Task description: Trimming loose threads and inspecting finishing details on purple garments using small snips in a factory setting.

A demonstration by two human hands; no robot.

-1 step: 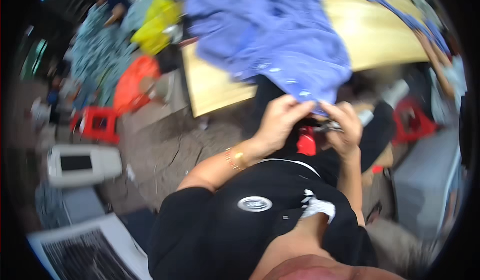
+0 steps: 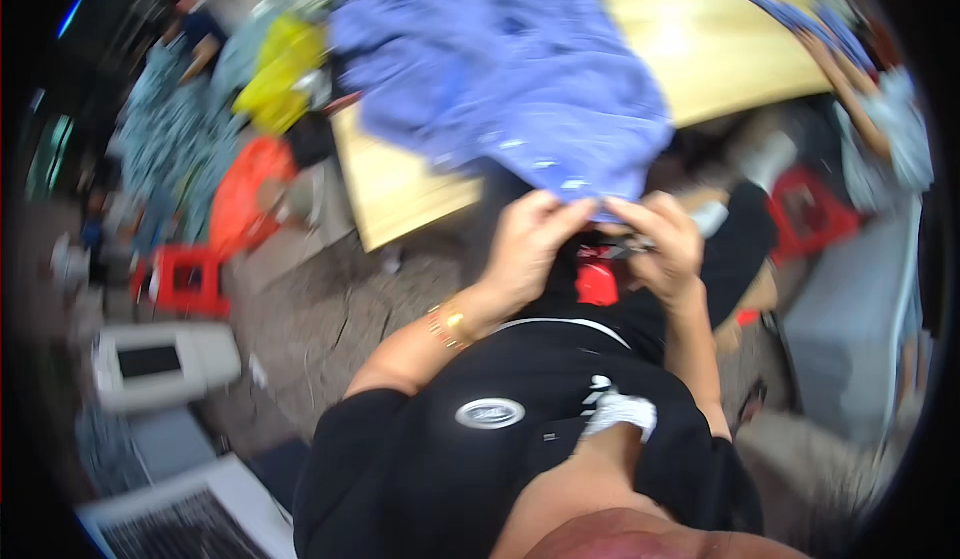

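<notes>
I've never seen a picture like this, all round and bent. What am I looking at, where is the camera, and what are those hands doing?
There is no machine here: the camera sits on a person's head and looks down, and its wide lens bends the edges. The two bare arms coming up from below are that person's own. The left hand, with a gold bracelet on its wrist, and the right hand both pinch the hanging edge of a purple cloth, which lies piled on a wooden table. The right hand also seems to hold a small red-handled tool; it is too blurred to name. A red stool stands on the floor to the left.
</notes>
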